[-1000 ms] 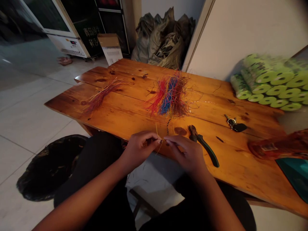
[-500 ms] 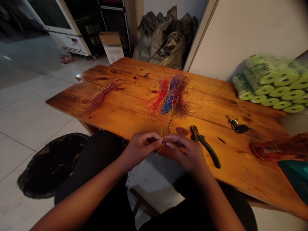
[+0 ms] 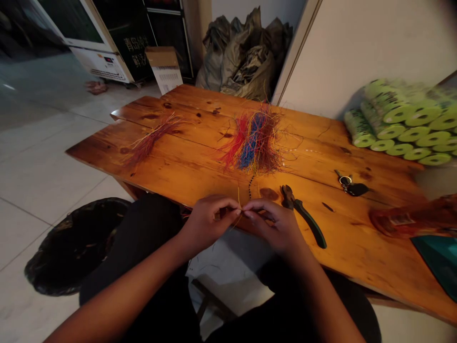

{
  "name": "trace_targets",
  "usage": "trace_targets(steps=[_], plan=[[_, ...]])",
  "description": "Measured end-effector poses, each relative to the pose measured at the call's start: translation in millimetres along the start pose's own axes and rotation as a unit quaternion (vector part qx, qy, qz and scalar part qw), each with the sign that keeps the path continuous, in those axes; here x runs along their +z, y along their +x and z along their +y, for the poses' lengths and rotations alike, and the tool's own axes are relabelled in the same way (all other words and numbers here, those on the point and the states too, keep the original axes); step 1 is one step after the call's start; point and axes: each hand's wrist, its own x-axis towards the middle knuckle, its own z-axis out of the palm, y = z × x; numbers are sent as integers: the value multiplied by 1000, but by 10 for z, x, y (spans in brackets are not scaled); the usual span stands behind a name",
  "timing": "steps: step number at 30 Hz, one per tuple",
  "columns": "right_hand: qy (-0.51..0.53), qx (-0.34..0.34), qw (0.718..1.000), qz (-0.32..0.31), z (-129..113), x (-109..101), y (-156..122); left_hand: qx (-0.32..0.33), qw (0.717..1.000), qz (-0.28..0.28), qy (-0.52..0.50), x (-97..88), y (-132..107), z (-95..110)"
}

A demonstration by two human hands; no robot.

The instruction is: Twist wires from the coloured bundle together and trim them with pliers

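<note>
from where i stand, both hands meet over the table's near edge. the left hand [image 3: 210, 214] has finger and thumb pinched together on a thin yellow strand [image 3: 239, 194], and the right hand [image 3: 272, 218] pinches at the same spot, tip to tip. one loose end sticks up beyond the grip, another hangs below it; whatever knot or twist sits between the fingertips is too small to make out. i'd judge this strand partly worked, with its ends not yet trimmed or tucked.

just beyond the grip a dark dotted string [image 3: 250, 186] lies towards a big heap of red, blue and yellow strands [image 3: 254, 143], which looks like plenty left to handle. a smaller bunch [image 3: 152, 141] lies beyond and left of the grip; whether it is finished or waiting, i can't tell. right of the grip, the cutters [image 3: 304, 216] lie unheld on the table [image 3: 203, 166].
</note>
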Motion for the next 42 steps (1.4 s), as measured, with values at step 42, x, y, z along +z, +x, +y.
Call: trace_targets(steps=[42], plan=[[-187,-122,972,77,22,-47,-68,-87,981,-8,-172,51,-4,15]])
